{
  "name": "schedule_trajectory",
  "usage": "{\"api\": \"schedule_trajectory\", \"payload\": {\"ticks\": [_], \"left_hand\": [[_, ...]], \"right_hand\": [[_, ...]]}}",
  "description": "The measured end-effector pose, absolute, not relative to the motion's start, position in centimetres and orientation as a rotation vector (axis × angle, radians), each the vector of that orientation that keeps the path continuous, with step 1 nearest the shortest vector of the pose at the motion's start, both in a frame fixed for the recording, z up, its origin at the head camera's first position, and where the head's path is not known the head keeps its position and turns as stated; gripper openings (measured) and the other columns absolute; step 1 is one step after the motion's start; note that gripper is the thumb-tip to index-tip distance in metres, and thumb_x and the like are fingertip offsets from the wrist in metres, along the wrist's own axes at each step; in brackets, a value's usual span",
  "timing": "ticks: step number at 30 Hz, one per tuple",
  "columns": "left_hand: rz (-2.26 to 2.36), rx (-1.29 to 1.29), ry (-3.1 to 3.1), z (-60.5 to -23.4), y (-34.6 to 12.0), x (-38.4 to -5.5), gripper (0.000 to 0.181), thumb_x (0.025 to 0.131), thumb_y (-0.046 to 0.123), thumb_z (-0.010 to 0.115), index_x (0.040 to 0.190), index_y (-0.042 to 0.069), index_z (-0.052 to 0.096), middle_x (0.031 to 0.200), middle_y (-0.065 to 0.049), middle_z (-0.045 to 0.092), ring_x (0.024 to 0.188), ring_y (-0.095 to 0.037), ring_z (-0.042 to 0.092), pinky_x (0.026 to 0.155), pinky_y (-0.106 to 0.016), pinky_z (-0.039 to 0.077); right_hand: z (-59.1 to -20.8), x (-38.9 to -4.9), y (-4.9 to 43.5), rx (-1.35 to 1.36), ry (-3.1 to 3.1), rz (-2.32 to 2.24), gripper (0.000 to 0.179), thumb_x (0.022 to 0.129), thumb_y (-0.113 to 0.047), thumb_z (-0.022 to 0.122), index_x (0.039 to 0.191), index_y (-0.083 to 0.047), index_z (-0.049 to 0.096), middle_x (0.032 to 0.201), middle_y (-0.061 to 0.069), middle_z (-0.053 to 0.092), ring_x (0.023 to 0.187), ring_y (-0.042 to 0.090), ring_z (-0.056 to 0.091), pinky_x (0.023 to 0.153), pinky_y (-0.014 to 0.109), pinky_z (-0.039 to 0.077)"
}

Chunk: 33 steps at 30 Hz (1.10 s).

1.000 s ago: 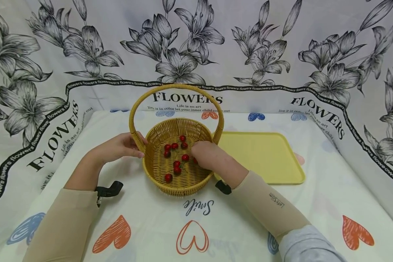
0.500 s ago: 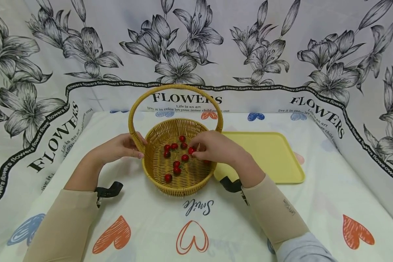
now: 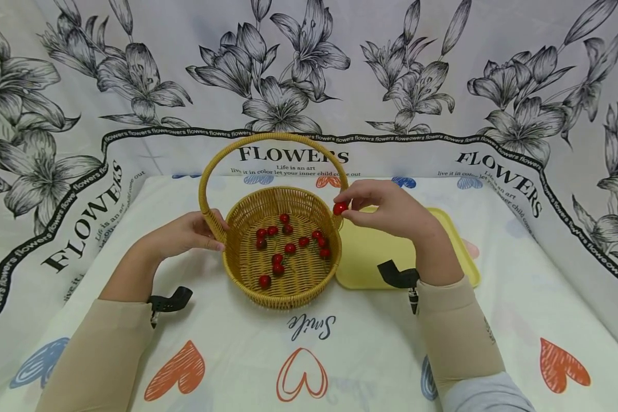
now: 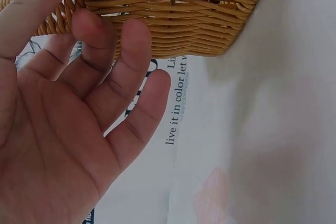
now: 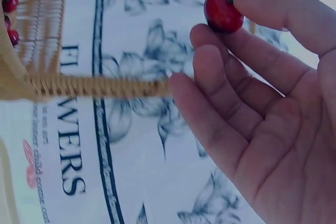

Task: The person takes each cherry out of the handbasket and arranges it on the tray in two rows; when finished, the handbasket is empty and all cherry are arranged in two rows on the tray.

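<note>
I find the fingers of the right hand (image 3: 388, 209) pinching one red cherry (image 5: 220, 13), its green stem pointing up. In the head view I place that cherry beside the right foot of the handle of a woven basket (image 3: 283, 299). I record the left hand (image 3: 181, 236) gripping the basket near the handle's left foot. More cherries (image 3: 290, 248) lie scattered inside on the basket's floor. Just right of it, I note a yellow tray (image 3: 373, 257) on the tabletop (image 3: 237, 343).

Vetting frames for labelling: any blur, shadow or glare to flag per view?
Head: fairly even light, no strong glare, basket and cherries readable. Left wrist: dim, soft shadows on the cloth. Right wrist: bluish cast, handle looks soft, held cherry crisper.
</note>
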<state>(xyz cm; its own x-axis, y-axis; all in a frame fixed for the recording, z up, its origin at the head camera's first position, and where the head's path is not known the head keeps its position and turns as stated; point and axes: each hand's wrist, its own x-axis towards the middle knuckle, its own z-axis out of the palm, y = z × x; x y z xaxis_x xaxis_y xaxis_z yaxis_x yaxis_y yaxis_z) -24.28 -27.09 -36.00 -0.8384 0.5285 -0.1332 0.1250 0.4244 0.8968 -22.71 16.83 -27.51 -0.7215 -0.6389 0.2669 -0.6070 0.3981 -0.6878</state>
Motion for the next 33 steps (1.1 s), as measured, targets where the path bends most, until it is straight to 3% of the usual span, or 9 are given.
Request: {"api": "schedule_trajectory", "payload": {"ticks": [6, 13, 19, 33], "left_hand": [[1.393, 0.584, 2.266, -35.9, -27.1, -24.2, 0.036, 0.086, 0.008, 0.081, 0.113, -0.002, 0.060, 0.102, -0.012, 0.070, 0.098, -0.023, 0.060, 0.088, -0.036, 0.046], [1.406, 0.600, 2.250, -35.9, -27.2, -24.2, 0.034, 0.086, 0.006, 0.081, 0.112, -0.003, 0.061, 0.102, -0.013, 0.068, 0.096, -0.022, 0.061, 0.085, -0.034, 0.048], [1.402, 0.588, 2.262, -36.0, -27.2, -24.0, 0.034, 0.086, 0.007, 0.081, 0.112, -0.002, 0.061, 0.103, -0.011, 0.067, 0.098, -0.022, 0.059, 0.087, -0.035, 0.046], [1.391, 0.589, 2.272, -35.9, -26.9, -24.0, 0.034, 0.086, 0.008, 0.081, 0.112, -0.002, 0.063, 0.103, -0.012, 0.066, 0.102, -0.024, 0.058, 0.090, -0.037, 0.044]], "right_hand": [[-27.5, -23.7, 19.3, -0.975, 2.637, -1.315, 0.022, 0.095, -0.007, 0.070, 0.117, -0.008, 0.075, 0.104, 0.002, 0.072, 0.090, 0.022, 0.065, 0.081, 0.033, 0.051], [-30.1, -26.9, 20.3, -0.742, 2.621, -1.398, 0.027, 0.099, -0.013, 0.067, 0.124, -0.004, 0.072, 0.118, 0.010, 0.071, 0.103, 0.023, 0.067, 0.089, 0.033, 0.054], [-33.3, -29.4, 19.5, -0.598, 2.698, -1.287, 0.033, 0.101, -0.022, 0.066, 0.129, -0.006, 0.070, 0.121, 0.012, 0.069, 0.106, 0.025, 0.065, 0.090, 0.041, 0.049], [-38.6, -30.9, 16.1, -0.322, 2.888, -1.186, 0.028, 0.099, -0.018, 0.068, 0.123, -0.002, 0.072, 0.117, 0.016, 0.071, 0.107, 0.033, 0.064, 0.089, 0.045, 0.052]]}}
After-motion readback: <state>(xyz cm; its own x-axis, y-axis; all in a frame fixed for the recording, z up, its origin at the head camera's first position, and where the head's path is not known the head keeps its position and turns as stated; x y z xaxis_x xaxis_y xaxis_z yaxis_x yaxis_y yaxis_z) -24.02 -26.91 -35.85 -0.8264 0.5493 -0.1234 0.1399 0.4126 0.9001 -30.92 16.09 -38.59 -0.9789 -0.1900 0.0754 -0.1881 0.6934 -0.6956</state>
